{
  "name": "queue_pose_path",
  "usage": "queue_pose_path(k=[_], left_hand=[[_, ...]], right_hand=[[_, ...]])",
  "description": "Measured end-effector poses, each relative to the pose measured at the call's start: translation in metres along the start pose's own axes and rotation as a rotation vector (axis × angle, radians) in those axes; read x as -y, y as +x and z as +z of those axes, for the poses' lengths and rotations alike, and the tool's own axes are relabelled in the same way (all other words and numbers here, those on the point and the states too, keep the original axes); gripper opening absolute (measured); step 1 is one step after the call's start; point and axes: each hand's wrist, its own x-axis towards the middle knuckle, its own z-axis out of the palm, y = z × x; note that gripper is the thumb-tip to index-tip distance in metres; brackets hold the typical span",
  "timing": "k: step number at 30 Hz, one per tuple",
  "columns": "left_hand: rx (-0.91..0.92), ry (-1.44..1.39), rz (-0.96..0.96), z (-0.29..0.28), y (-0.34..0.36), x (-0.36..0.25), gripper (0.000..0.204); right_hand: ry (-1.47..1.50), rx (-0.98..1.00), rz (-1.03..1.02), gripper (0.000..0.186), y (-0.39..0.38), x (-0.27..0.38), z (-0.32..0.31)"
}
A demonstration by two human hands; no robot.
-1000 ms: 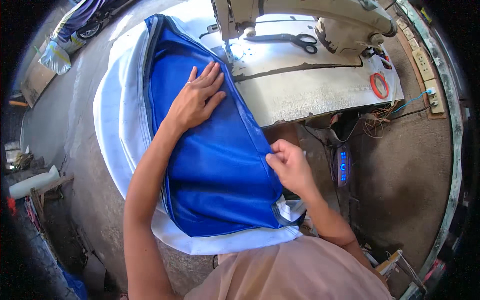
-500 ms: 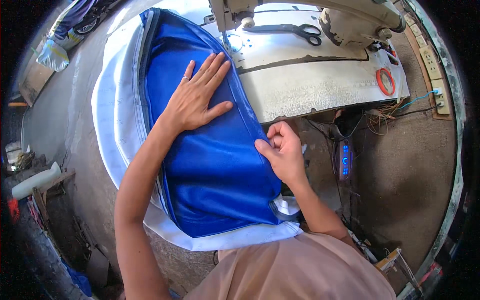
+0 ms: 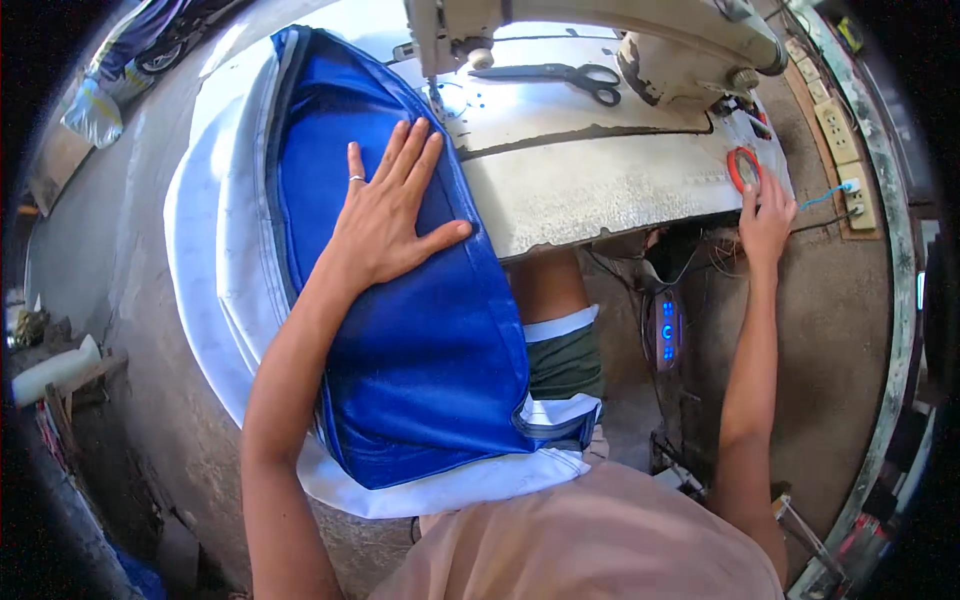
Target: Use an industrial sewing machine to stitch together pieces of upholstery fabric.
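A large piece of shiny blue fabric (image 3: pixel 430 340), edged with a dark zipper tape (image 3: pixel 272 170) and white cloth (image 3: pixel 232 240), drapes from the sewing machine table toward my lap. My left hand (image 3: pixel 385 205) lies flat on the blue part with its fingers spread, just short of the needle area. Out at the table's right end, my right hand (image 3: pixel 765 222) has its fingers stretched to the near edge of a flat red ring-shaped object (image 3: pixel 736 170). It seems to touch the ring, which still lies on the table. What kind of object the ring is cannot be made out.
The sewing machine (image 3: pixel 590 18) arches over the table top (image 3: pixel 590 180). Black scissors (image 3: pixel 560 74) lie behind the needle. Power sockets (image 3: pixel 840 132) with plugged cords run along the right. A box with blue lights (image 3: pixel 668 330) hangs beneath the table.
My right hand has left the fabric's right edge and moved right to the red ring. The left hand stays flat on the blue fabric. The view has shifted slightly, and my leg now shows below the table.
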Motion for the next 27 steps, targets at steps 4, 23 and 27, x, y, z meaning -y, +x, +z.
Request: queue_pose_path(k=[4, 23, 27], left_hand=[[-0.016, -0.006, 0.005, 0.0, 0.001, 0.003, 0.115], [-0.067, -0.042, 0.022, 0.002, 0.015, 0.022, 0.106], [0.038, -0.175, 0.025, -0.017, 0.018, 0.049, 0.092]], right_hand=[[-0.11, 0.223, 0.036, 0.036, 0.008, -0.009, 0.006], [0.892, 0.43, -0.879, 0.065, 0.014, 0.306, -0.025], [0.765, 0.398, -0.871, 0.06, 0.042, 0.325, -0.04]])
